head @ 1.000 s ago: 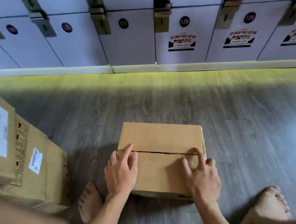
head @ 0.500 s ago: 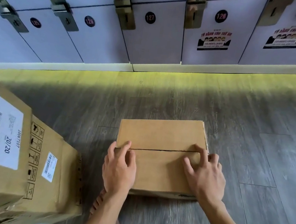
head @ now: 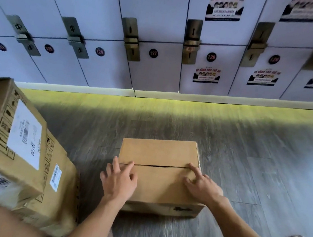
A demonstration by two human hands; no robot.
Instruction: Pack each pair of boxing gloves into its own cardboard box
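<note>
Nothing shifts but the view: left hand [head: 119, 183] and right hand [head: 202, 186] stay flat, fingers spread, on the closed cardboard box [head: 158, 152]. Probably light, stiff; grip opposite sides low.

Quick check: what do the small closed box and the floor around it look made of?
Small closed box: plain brown cardboard, matte and unprinted on top, two flaps meeting at a seam. Floor: grey planks with wood grain and low sheen, probably vinyl or laminate; the look leaves that open.
</note>
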